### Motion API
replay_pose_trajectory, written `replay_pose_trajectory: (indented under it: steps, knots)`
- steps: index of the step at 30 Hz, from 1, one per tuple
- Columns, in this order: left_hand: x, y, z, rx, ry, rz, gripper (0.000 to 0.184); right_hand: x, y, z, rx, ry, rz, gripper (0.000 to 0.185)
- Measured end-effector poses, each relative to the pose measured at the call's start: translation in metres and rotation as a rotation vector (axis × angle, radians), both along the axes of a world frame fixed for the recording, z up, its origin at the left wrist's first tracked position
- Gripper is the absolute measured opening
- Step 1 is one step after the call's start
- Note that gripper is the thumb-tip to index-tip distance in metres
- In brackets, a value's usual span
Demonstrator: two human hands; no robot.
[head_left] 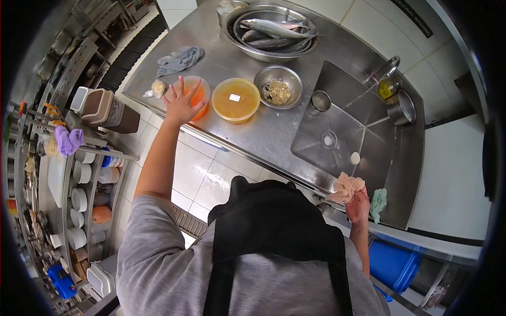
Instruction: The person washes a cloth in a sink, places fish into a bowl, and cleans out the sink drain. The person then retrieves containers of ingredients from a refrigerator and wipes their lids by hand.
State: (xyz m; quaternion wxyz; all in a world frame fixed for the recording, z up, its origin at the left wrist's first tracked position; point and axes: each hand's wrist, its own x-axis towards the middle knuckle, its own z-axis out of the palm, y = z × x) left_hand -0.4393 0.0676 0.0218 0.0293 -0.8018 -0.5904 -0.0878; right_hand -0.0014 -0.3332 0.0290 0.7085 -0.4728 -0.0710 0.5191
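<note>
My left hand (182, 104) is spread flat over a round tub with orange contents (198, 92), fingers apart; whether it presses on the lid I cannot tell. Beside it stands a lidded tub of yellowish liquid (235, 105) with a small white label. Over the sink's front edge, my right hand (358, 206) is closed on a crumpled peach cloth (346, 187). A green cloth (378, 205) lies just right of that hand. Left of the tub are a small pale lump (158, 88) and a grey cloth (180, 60).
A steel bowl with chopped bits (278, 87) sits near the sink (337, 100). Behind it, a large bowl (247, 50) holds several whole fish (274, 29). The sink contains a metal cup (320, 101); a pot (403, 108) stands by the faucet (389, 67). Shelves with dishes (78, 200) are at left.
</note>
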Motion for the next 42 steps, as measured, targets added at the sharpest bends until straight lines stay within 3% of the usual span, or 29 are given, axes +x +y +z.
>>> replay_pose_trajectory:
  steps: [2,12,16,26,32,34,36,37,38,42]
  knots:
    - [0.004,0.007,-0.001,-0.158,0.108,0.02,0.07,-0.004,-0.006,0.003,0.004,-0.019,-0.011,0.041]
    - [-0.004,0.01,0.013,-0.242,0.195,0.062,0.071,-0.004,-0.029,-0.006,-0.126,-0.005,-0.057,0.041]
    - [-0.007,0.025,-0.018,-0.047,0.137,-0.009,0.073,-0.003,-0.019,0.007,-0.121,-0.049,-0.046,0.041]
    - [-0.002,0.031,-0.012,-0.122,0.244,-0.073,0.073,-0.019,0.012,0.017,-0.042,-0.014,0.007,0.046]
    - [0.006,0.018,-0.004,-0.139,0.295,-0.009,0.068,-0.024,0.003,0.023,0.018,0.043,-0.086,0.044]
    - [0.013,0.001,-0.004,0.367,-0.004,-0.227,0.063,-0.022,-0.011,0.017,0.0,0.053,-0.12,0.043]
    - [0.019,-0.037,-0.023,0.307,-0.373,-0.389,0.048,-0.017,-0.03,0.006,-0.102,0.039,-0.161,0.042]
    - [0.017,-0.056,-0.045,0.152,-0.423,-0.465,0.036,-0.016,-0.036,0.003,-0.094,0.041,-0.169,0.041]
    - [0.033,-0.087,-0.044,-0.068,-0.554,-0.346,0.029,-0.014,-0.038,0.002,-0.095,0.039,-0.166,0.041]
    - [0.062,-0.128,-0.092,-0.041,-0.063,-0.063,0.065,-0.005,-0.039,0.001,-0.131,0.031,-0.196,0.041]
